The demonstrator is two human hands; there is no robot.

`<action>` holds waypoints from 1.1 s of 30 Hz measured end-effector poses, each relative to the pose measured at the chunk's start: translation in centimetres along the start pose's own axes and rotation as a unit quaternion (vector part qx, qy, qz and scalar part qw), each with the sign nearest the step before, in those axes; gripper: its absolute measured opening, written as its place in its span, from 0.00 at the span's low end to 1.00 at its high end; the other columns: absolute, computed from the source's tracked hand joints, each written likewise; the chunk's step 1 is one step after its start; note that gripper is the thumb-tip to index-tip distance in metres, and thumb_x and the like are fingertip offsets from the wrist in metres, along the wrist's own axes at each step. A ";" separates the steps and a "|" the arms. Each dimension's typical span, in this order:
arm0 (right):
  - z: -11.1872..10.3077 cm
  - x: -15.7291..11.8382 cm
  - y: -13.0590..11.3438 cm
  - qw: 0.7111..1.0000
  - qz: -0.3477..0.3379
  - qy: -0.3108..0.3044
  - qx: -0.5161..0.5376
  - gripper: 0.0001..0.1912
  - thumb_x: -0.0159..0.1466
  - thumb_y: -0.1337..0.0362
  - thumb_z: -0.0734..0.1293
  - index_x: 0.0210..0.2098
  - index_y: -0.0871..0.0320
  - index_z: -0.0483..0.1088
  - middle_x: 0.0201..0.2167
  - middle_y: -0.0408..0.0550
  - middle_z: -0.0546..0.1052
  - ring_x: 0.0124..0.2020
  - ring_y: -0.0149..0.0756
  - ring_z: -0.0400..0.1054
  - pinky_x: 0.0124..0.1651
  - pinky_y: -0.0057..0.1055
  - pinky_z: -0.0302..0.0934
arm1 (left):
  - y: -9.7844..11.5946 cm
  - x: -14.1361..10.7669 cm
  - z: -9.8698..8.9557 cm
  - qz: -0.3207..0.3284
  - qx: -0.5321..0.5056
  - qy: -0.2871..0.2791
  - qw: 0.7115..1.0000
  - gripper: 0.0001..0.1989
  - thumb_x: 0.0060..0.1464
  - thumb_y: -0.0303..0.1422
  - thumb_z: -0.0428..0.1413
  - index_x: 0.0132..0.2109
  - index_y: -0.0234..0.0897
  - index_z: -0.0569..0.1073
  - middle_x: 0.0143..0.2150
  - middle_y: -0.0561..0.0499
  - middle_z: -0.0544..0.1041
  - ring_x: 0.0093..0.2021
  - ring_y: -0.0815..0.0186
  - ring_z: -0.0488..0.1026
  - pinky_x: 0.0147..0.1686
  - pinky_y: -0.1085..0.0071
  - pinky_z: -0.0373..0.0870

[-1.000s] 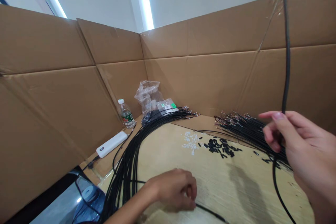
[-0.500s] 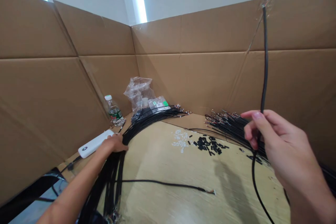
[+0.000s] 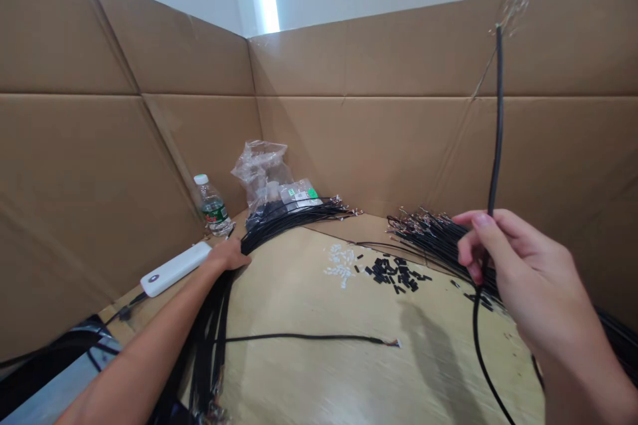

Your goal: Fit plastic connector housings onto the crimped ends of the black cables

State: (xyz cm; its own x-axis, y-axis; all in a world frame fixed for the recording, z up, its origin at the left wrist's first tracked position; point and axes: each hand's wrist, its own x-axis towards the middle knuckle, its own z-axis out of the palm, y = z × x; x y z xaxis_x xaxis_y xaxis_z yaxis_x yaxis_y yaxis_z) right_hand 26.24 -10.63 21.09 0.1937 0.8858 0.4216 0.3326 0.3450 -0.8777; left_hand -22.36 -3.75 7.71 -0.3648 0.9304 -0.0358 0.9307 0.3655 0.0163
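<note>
On the right, my right hand pinches a single black cable, whose upper end stands upright in front of the cardboard wall and whose lower part hangs in a curve below the fingers. At the left, my left hand is wrapped over a thick bundle of black cables running along the table's left side. One loose black cable with a small white connector lies across the table below. A second pile of black cables with bare coloured ends lies behind my right hand.
Small black tube pieces and small clear pieces lie on the table. A water bottle, a white power bank and plastic bags stand or lie at the back left. Cardboard walls surround the table.
The view has shifted slightly. My left hand has slid a little up and to the right along the bundle. My right hand still pinches the cable, its upper end slightly lower.
</note>
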 end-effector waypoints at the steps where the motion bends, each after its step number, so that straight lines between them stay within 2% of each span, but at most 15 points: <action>1: 0.1 0.0 0.0 1.000 0.000 -0.004 0.002 0.22 0.70 0.42 0.70 0.41 0.56 0.79 0.22 0.42 0.73 0.20 0.31 0.64 0.21 0.25 0.59 | 0.3 -0.1 0.1 0.000 0.007 -0.008 1.000 0.21 0.72 0.42 0.64 0.65 0.36 0.77 0.65 0.39 0.78 0.61 0.49 0.79 0.61 0.45 0.79; 6: 0.5 -0.1 0.0 1.000 -0.011 -0.023 0.007 0.25 0.69 0.39 0.70 0.41 0.56 0.79 0.22 0.42 0.73 0.19 0.31 0.65 0.20 0.25 0.60 | 1.9 -1.1 0.2 0.015 0.029 -0.013 0.999 0.21 0.74 0.43 0.62 0.65 0.35 0.77 0.63 0.39 0.80 0.60 0.50 0.80 0.60 0.45 0.79; 13: 0.6 -0.2 0.1 1.000 -0.017 -0.013 0.005 0.25 0.70 0.40 0.69 0.40 0.56 0.79 0.21 0.43 0.73 0.18 0.31 0.65 0.19 0.25 0.60 | 4.5 -1.2 -0.3 0.058 0.029 0.005 0.998 0.20 0.75 0.42 0.62 0.64 0.35 0.77 0.63 0.40 0.80 0.58 0.51 0.81 0.60 0.47 0.80; 17: 0.4 -0.1 0.5 1.000 -0.010 -0.016 0.005 0.25 0.70 0.39 0.68 0.41 0.56 0.79 0.21 0.42 0.73 0.19 0.32 0.66 0.20 0.25 0.60 | 5.5 -1.0 -0.2 0.054 0.030 0.005 0.998 0.21 0.75 0.43 0.61 0.65 0.35 0.77 0.63 0.40 0.80 0.58 0.51 0.81 0.60 0.46 0.80; 23: 0.3 0.0 0.7 1.000 -0.008 -0.012 0.004 0.27 0.70 0.37 0.68 0.42 0.57 0.78 0.22 0.42 0.73 0.19 0.32 0.66 0.20 0.25 0.60 | 6.0 -0.7 -1.0 0.035 0.021 0.006 0.999 0.20 0.75 0.43 0.61 0.64 0.35 0.77 0.60 0.40 0.81 0.57 0.51 0.82 0.59 0.47 0.80; 30: 0.7 -0.1 0.7 1.000 -0.004 -0.019 0.005 0.29 0.70 0.35 0.68 0.42 0.57 0.78 0.21 0.42 0.72 0.18 0.32 0.64 0.20 0.28 0.59 | 6.7 -1.7 -1.7 0.014 -0.043 0.001 0.999 0.19 0.74 0.41 0.63 0.64 0.35 0.78 0.63 0.40 0.80 0.60 0.50 0.80 0.61 0.45 0.78; 33: 1.0 0.0 1.0 1.000 0.009 -0.023 0.007 0.31 0.69 0.33 0.67 0.43 0.57 0.78 0.22 0.41 0.72 0.19 0.33 0.64 0.21 0.28 0.57 | 8.5 -1.8 -2.9 0.014 -0.112 0.002 0.994 0.19 0.73 0.39 0.64 0.64 0.35 0.77 0.64 0.40 0.79 0.61 0.49 0.80 0.61 0.44 0.79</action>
State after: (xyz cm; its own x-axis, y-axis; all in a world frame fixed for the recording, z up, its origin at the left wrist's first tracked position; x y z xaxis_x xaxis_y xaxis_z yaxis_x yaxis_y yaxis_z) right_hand 25.63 -9.99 19.95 0.1566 0.9053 0.3949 0.3162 0.3328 -0.8884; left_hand -13.90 -2.26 10.78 -0.3396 0.9401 -0.0290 0.9108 0.3364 0.2393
